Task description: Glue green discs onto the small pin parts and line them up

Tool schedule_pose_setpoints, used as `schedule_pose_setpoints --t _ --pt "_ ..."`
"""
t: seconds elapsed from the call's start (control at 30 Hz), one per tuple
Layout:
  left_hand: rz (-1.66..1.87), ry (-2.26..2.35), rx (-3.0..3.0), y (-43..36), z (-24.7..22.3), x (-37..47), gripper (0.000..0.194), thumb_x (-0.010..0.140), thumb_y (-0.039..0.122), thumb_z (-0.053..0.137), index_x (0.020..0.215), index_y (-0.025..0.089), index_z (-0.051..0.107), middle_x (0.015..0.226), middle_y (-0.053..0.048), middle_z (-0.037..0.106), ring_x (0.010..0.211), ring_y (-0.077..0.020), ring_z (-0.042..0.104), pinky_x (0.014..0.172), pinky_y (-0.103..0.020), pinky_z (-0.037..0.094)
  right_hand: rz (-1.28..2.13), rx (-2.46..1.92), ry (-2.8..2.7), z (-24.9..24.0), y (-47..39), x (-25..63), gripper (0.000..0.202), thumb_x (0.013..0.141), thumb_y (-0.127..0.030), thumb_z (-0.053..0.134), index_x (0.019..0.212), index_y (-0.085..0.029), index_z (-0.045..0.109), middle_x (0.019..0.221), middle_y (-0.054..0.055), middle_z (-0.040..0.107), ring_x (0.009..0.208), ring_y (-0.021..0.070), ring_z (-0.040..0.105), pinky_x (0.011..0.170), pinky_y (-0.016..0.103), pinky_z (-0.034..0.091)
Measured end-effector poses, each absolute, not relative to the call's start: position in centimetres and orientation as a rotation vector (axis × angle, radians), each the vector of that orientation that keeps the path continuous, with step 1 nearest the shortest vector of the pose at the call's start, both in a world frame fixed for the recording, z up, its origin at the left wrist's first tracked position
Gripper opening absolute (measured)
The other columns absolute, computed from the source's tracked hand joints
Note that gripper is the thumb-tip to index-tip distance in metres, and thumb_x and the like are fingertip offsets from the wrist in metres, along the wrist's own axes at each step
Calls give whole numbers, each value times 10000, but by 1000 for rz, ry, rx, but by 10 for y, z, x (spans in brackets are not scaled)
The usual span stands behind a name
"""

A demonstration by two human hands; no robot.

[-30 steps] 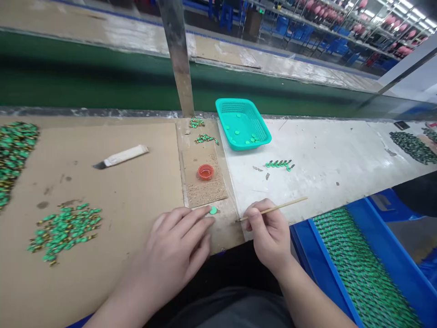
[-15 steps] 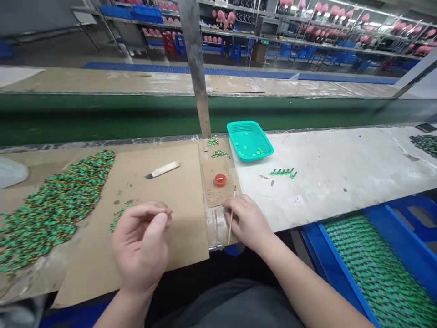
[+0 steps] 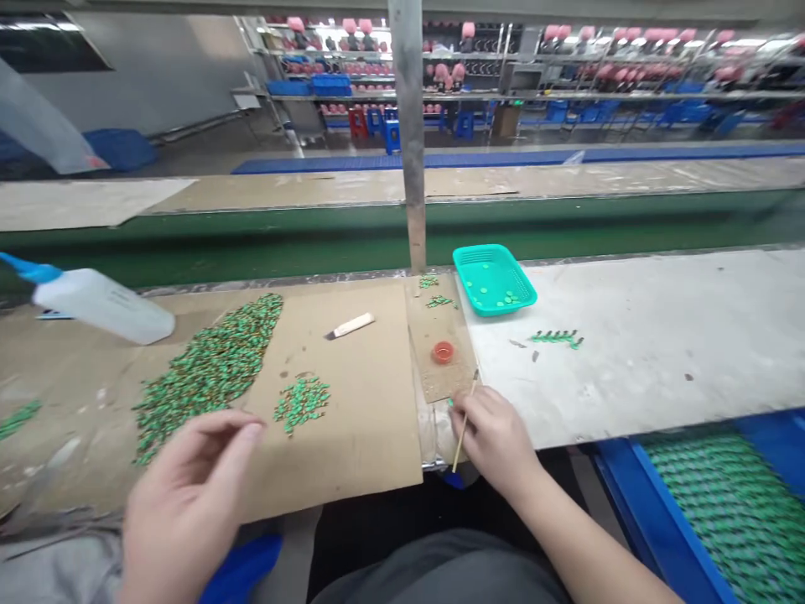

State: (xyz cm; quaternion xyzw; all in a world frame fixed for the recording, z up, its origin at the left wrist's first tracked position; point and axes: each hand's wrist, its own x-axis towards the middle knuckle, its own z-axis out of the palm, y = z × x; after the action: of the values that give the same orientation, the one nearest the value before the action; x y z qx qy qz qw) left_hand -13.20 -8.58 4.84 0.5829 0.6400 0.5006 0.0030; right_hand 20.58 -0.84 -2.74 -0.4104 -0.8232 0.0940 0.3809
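Presently, at the tabletop [image 3: 629, 335]:
Landmark: red cap [image 3: 443, 351], a small round dish on a brown mat [image 3: 440, 369] near the middle.
Right hand [image 3: 496, 440]: closed around a thin wooden stick [image 3: 464, 424], pinched between thumb and fingers; the hand rests at the front edge, just below and right of the red cap. Stick tip points up toward the mat's lower right corner.
Left hand [image 3: 185, 503]: raised and blurred, well left of the red cap and nearer the viewer; fingers loosely curled, thumb and forefinger apart, nothing visibly held.
Small green pile [image 3: 302, 401]: on cardboard sheet [image 3: 352, 419], left of the red cap, nearest loose parts to the left hand.
Large green pile [image 3: 207, 373]: farther left, spread in a long band.
Brush [image 3: 350, 325]: pale handle, lying up-left of the red cap.
Teal basket [image 3: 494, 279]: up-right of the red cap, a few green discs inside.
Row of green parts [image 3: 557, 338]: right of the red cap, on the white surface.
White bottle [image 3: 94, 304]: far left, lying tilted.
Blue bin [image 3: 723, 503]: lower right, filled with green parts.
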Motion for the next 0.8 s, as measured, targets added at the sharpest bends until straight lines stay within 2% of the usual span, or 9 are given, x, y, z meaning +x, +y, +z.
schedule_pose_setpoints --t 0.07,0.1,0.17,0.23,0.33,0.47,0.63,0.7,0.8 --pt "1216 1866 2100 -75 33 -102 118 1047 432 718 1022 326 765 910 24 815 784 -217 754 693 -357 618 225 -1065 -2089 -28 -12 205 234 1097 -80 586 958 -247 671 866 57 756 846 257 712 778 383 574" --pt "1096 1784 2183 -67 27 -86 139 1046 444 712 1044 324 784 976 8 843 892 -243 792 825 -400 655 227 -1070 -2077 -28 -14 205 231 1098 -80 586 963 -246 672 870 58 761 854 257 718 787 386 583" --pt "797 1702 2311 -47 18 -57 236 1081 429 637 1209 310 796 1176 -48 861 1103 -296 794 1003 -492 634 249 -1085 -2049 -28 -19 206 218 1093 -84 593 975 -247 675 879 60 764 860 257 726 789 388 595" --pt "696 1699 2329 -24 14 -36 311 1058 415 664 1323 299 780 1312 -86 835 1237 -347 754 1046 -546 609 288 -1112 -2014 -28 -23 209 185 1079 -93 614 997 -248 675 906 62 772 862 255 734 786 386 607" --pt "612 1704 2325 6 13 -24 388 1007 432 729 1361 279 771 1335 -114 807 1278 -385 716 1069 -590 590 364 -1158 -1959 -28 -24 217 138 1047 -109 654 1047 -246 665 969 65 791 908 252 766 824 387 640" --pt "563 1670 2315 28 14 -29 382 995 428 705 1332 265 782 1259 -110 806 1218 -376 724 1053 -584 597 463 -1184 -1952 -26 -18 226 197 970 -94 700 1073 -256 655 1012 56 804 952 253 788 859 390 659" --pt "649 1642 2274 26 18 -42 393 1038 470 654 1376 296 754 1334 -85 809 1286 -330 739 1116 -523 599 541 -1151 -2026 -22 -6 224 238 923 -62 697 1045 -262 654 1027 55 812 983 258 779 869 389 647" --pt "716 1680 2235 16 22 -52 390 1070 510 607 1357 290 752 1336 -87 813 1228 -305 762 1013 -453 637 545 -1157 -2054 -22 -1 223 233 917 -54 685 1015 -263 650 994 44 799 951 250 763 847 376 634" --pt "885 1782 2132 -7 31 -76 382 1074 565 604 1287 304 783 1196 -74 830 1006 -249 781 659 -300 583 521 -1195 -2070 -24 3 221 217 918 -56 668 966 -265 632 935 34 769 903 248 741 809 367 609"
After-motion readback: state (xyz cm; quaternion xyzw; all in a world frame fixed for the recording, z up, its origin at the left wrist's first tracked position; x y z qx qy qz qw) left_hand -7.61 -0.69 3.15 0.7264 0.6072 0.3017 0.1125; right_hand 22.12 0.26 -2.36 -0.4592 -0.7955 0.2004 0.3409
